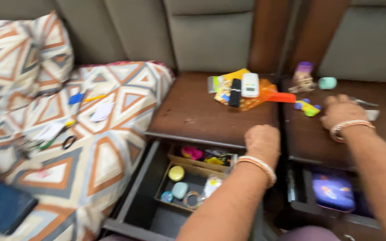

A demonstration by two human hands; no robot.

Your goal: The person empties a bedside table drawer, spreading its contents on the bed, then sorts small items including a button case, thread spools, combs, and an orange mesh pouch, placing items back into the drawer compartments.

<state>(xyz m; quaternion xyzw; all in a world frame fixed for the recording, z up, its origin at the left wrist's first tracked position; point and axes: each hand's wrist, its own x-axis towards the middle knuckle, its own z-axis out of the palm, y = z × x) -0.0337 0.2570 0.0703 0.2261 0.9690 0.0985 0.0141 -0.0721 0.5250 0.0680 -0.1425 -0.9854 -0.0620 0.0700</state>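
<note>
While the open drawer is gaping nearest, the left hand is resting in a loose fist at the tabletop's edge; farther right, the right hand is touching thin metal scissors, its fingers too blurred to judge, blades pointing rightward.

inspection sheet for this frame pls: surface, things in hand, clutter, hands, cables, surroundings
Surface: dark wooden side table, scuffed.
Things in hand: left hand rests at the table's front edge; right hand lies on the second table over a small blurred item.
Clutter: white remote, black remote, orange packet, small toys; open drawer with trays of oddments.
Hands: both wear bangles; fingers hidden.
Cables: nothing seen.
Surroundings: patterned cushions, grey sofa back.
</note>
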